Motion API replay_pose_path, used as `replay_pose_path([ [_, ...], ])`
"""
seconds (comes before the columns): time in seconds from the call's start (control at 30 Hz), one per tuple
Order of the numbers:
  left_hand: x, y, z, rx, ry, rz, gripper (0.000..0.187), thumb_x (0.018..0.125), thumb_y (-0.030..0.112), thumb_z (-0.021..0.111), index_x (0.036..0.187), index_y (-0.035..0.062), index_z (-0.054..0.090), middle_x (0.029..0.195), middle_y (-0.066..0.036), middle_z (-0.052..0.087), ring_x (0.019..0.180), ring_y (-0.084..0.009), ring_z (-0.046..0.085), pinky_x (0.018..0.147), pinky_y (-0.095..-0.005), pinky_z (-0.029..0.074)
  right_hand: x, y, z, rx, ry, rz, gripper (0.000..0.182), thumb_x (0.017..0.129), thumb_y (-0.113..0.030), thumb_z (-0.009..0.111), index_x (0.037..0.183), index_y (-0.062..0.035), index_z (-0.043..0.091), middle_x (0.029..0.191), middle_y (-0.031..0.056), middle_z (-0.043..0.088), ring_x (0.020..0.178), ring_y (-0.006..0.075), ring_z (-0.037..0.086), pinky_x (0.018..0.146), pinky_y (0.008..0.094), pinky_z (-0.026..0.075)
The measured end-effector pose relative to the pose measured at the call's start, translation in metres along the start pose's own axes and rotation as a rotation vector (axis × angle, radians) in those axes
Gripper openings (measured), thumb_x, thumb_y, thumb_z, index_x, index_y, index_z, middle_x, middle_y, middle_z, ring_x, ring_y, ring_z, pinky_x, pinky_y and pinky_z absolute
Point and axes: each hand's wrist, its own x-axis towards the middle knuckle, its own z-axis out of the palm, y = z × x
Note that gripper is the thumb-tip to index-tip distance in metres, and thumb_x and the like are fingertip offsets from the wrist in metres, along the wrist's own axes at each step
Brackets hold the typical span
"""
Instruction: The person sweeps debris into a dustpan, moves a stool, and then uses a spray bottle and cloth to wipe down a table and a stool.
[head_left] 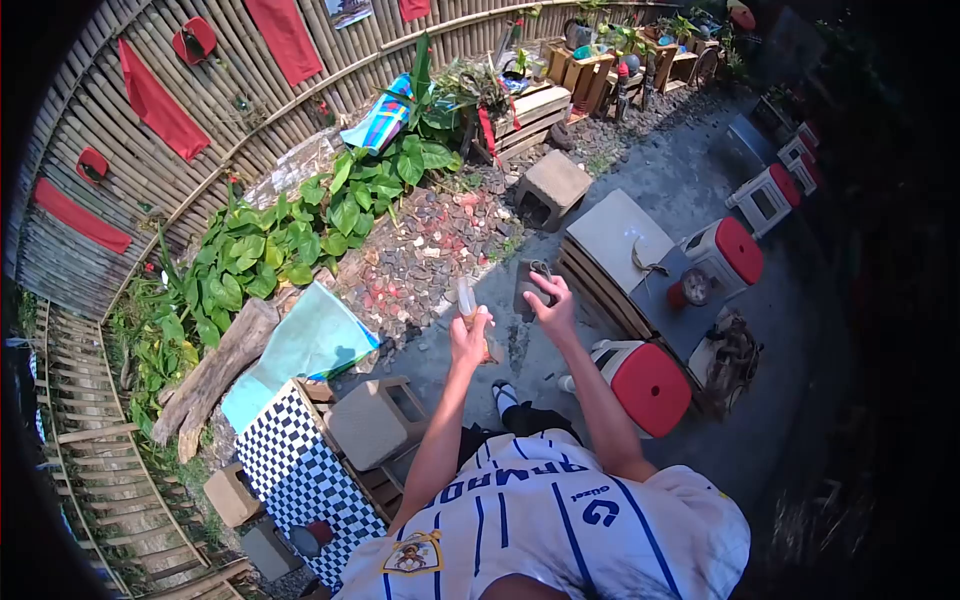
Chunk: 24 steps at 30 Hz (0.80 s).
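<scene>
Open gap between the hands (pixel 467 338), red-topped stool (pixel 640 388) and slatted table (pixel 618 235) at right, beige stool (pixel 372 425) at left

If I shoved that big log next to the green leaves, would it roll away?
Probably not smoothly: the log looks uneven and forks at its near end, so it might rock instead. It's likely heavy, being thick wood. Its rough-looking surface suggests it wouldn't be very slippery.

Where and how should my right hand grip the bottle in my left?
Probably by the clear upper end of the bottle, coming from the right: that end juts past the left hand, and the right hand is open on that side.
</scene>
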Motion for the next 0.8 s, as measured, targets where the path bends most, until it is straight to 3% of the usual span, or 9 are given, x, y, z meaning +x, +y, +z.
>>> replay_pose_path([
  [0.03, -0.008, 0.001, 0.012, -0.011, -0.032, 0.036, 0.037, 0.099, 0.024, 0.066, 0.122, -0.0041, 0.06, 0.087, -0.006, 0.069, 0.075, -0.0131, 0.066, 0.071, -0.0298, 0.053, -0.009, -0.001, -0.011, -0.031, 0.041, 0.034, 0.048, 0.08, -0.007, 0.08, 0.128, -0.0098, 0.071, 0.106, 0.0061, 0.057, 0.097, 0.0189, 0.059, 0.087, 0.0302, 0.048],
  [0.07, -0.018, 0.003, 0.022, -0.028, -0.043, 0.038, 0.048, 0.099, 0.021, 0.065, 0.138, -0.0039, 0.054, 0.088, -0.005, 0.068, 0.077, -0.0122, 0.065, 0.072, -0.0289, 0.053, -0.019, -0.003, -0.022, 0.019, 0.057, 0.054, 0.049, 0.079, -0.006, 0.079, 0.127, -0.0132, 0.072, 0.105, 0.0063, 0.057, 0.096, 0.0204, 0.06, 0.087, 0.0308, 0.048],
  [0.17, -0.041, -0.013, 0.037, 0.1, -0.106, 0.088, 0.057, 0.098, 0.018, 0.064, 0.149, -0.0018, 0.045, 0.09, -0.004, 0.067, 0.079, -0.0118, 0.064, 0.073, -0.0279, 0.053, -0.048, -0.002, -0.047, 0.018, 0.114, 0.095, 0.051, 0.077, -0.005, 0.079, 0.126, -0.0123, 0.072, 0.105, 0.0068, 0.057, 0.097, 0.0212, 0.06, 0.088, 0.0309, 0.049],
  [0.2, -0.051, -0.015, 0.045, 0.086, -0.091, -0.016, 0.051, 0.097, 0.017, 0.064, 0.143, -0.0027, 0.05, 0.096, -0.004, 0.062, 0.082, -0.0121, 0.065, 0.075, -0.0276, 0.053, -0.058, -0.003, -0.055, 0.023, 0.118, 0.103, 0.056, 0.077, -0.003, 0.077, 0.131, -0.012, 0.068, 0.106, 0.0087, 0.058, 0.099, 0.0224, 0.061, 0.089, 0.0315, 0.049],
  [0.3, -0.084, -0.017, 0.069, 0.124, -0.082, 0.056, 0.041, 0.097, 0.017, 0.065, 0.13, -0.0047, 0.055, 0.102, -0.005, 0.056, 0.082, -0.0121, 0.065, 0.077, -0.0284, 0.053, -0.093, -0.006, -0.079, -0.015, 0.234, 0.026, 0.065, 0.079, 0.0, 0.075, 0.141, -0.013, 0.061, 0.106, 0.009, 0.06, 0.099, 0.0208, 0.062, 0.09, 0.032, 0.05],
  [0.33, -0.096, -0.017, 0.076, 0.084, -0.119, 0.004, 0.033, 0.096, 0.018, 0.066, 0.118, -0.0056, 0.056, 0.106, -0.006, 0.051, 0.089, -0.0139, 0.065, 0.08, -0.0295, 0.052, -0.103, -0.006, -0.087, 0.041, 0.25, 0.056, 0.068, 0.079, 0.001, 0.075, 0.143, -0.0137, 0.058, 0.106, 0.0085, 0.06, 0.099, 0.0199, 0.062, 0.09, 0.0319, 0.05],
  [0.53, -0.158, -0.028, 0.125, 0.216, -0.254, 0.12, 0.037, 0.097, 0.021, 0.066, 0.122, -0.0039, 0.055, 0.105, -0.007, 0.053, 0.093, -0.0164, 0.06, 0.082, -0.0313, 0.05, -0.171, -0.017, -0.163, 0.205, 0.279, 0.245, 0.08, 0.078, 0.001, 0.076, 0.152, -0.0123, 0.048, 0.103, 0.0053, 0.061, 0.096, 0.0145, 0.061, 0.088, 0.0302, 0.051],
  [0.73, -0.21, -0.041, 0.187, 0.219, -0.336, 0.106, 0.044, 0.099, 0.02, 0.065, 0.135, -0.002, 0.051, 0.122, -0.011, 0.057, 0.1, -0.0168, 0.06, 0.085, -0.031, 0.049, -0.21, 0.004, -0.239, 0.089, 0.246, 0.187, 0.066, 0.082, -0.004, 0.074, 0.146, -0.008, 0.056, 0.105, 0.0064, 0.06, 0.097, 0.0161, 0.062, 0.091, 0.0288, 0.049],
  [0.8, -0.223, -0.053, 0.212, 0.26, -0.3, 0.279, 0.044, 0.1, 0.02, 0.064, 0.136, -0.0008, 0.05, 0.124, -0.011, 0.056, 0.102, -0.017, 0.059, 0.087, -0.031, 0.049, -0.218, 0.025, -0.263, 0.113, 0.235, 0.17, 0.062, 0.083, -0.004, 0.074, 0.143, -0.0088, 0.059, 0.107, 0.0066, 0.059, 0.097, 0.0168, 0.062, 0.091, 0.029, 0.049],
])
